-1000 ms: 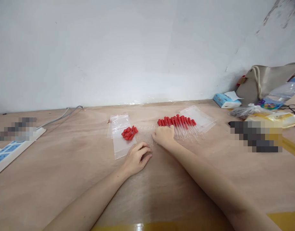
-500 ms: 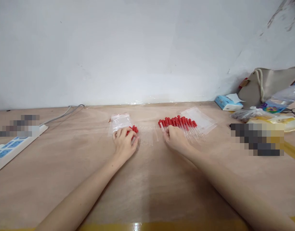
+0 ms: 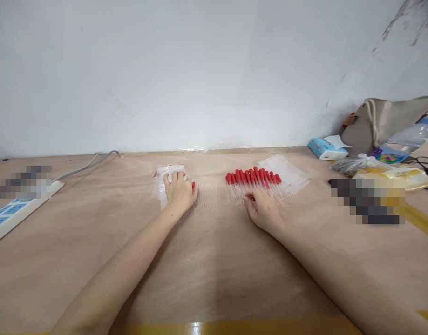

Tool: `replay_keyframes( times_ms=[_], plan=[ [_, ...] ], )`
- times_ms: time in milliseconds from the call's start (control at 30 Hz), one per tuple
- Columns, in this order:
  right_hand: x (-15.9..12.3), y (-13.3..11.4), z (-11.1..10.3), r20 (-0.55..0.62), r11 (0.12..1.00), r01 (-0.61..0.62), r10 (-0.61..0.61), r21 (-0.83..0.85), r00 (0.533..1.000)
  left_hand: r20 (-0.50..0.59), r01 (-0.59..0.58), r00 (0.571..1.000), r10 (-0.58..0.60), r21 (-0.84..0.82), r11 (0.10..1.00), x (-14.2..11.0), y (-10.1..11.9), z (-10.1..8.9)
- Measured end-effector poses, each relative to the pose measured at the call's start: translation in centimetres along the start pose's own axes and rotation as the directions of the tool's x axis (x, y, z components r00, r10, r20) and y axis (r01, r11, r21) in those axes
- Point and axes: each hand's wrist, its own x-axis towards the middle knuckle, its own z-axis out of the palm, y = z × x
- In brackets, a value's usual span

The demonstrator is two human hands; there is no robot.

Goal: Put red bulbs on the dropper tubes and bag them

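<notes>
My left hand (image 3: 180,190) rests over clear zip bags (image 3: 173,170), fingers apart and curved. Beside its thumb shows a red rubber bulb (image 3: 193,185); most of what lies beneath the palm is hidden. Right of that hand, several thin clear tubes (image 3: 207,197) lie side by side. A row of clear droppers with red bulbs (image 3: 253,176) fans out on the table to the right. My right hand (image 3: 266,208) sits at the lower ends of those droppers, thumb and fingertips closed together. Whatever is in that pinch is too small to make out.
More clear bags (image 3: 285,172) lie behind the droppers. A tissue pack (image 3: 327,148), a beige bag (image 3: 391,123), a plastic bottle (image 3: 405,142) and a yellow-and-white package (image 3: 395,177) stand at right. On the left is a power strip (image 3: 23,209) with a cable (image 3: 91,163).
My right hand has moved from the left end of the dropper row toward its lower middle. My left hand has shifted up and left over the bags, covering most of the red bulbs.
</notes>
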Motion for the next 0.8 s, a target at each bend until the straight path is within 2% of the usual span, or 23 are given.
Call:
replay_keyframes(
  times_ms=[100, 167, 233, 300, 367, 467, 633, 800],
  plan=[
    [-0.2, 0.1, 0.1, -0.041, 1.0, 0.015, -0.014, 0.022, 0.999, -0.023, -0.007, 1.0, 0.005, -0.07, 0.998, -0.7, 0.6, -1.4],
    [-0.2, 0.1, 0.1, -0.063, 0.999, 0.045, -0.044, 0.03, 0.997, -0.014, -0.053, 0.999, 0.052, -0.199, 0.979, -1.8, 1.0, -2.5],
    [-0.3, -0.1, 0.0, -0.056, 0.996, 0.081, -0.079, 0.034, 0.995, 0.039, -0.134, 0.986, 0.159, -0.37, 0.919, -3.4, 1.3, -3.3],
    [-0.4, -0.6, -0.1, -0.026, 0.992, 0.118, -0.117, 0.05, 0.993, 0.123, -0.18, 0.953, 0.276, -0.503, 0.846, -5.1, 1.5, -3.8],
    [-0.6, -1.0, -0.2, 0.005, 0.985, 0.155, -0.156, 0.075, 0.988, 0.19, -0.155, 0.929, 0.317, -0.577, 0.802, -6.3, 1.6, -3.8],
    [-0.9, -1.6, -0.1, 0.037, 0.972, 0.208, -0.213, 0.108, 0.976, 0.223, -0.095, 0.932, 0.287, -0.612, 0.785, -7.0, 1.8, -3.4],
    [-1.2, -2.2, 0.1, 0.067, 0.948, 0.287, -0.298, 0.138, 0.952, 0.226, -0.059, 0.939, 0.258, -0.635, 0.77, -6.8, 2.4, -2.4],
    [-1.3, -2.8, 0.2, 0.108, 0.906, 0.386, -0.407, 0.176, 0.907, 0.144, -0.083, 0.962, 0.231, -0.652, 0.753, -7.1, 2.5, -2.3]
  ],
)
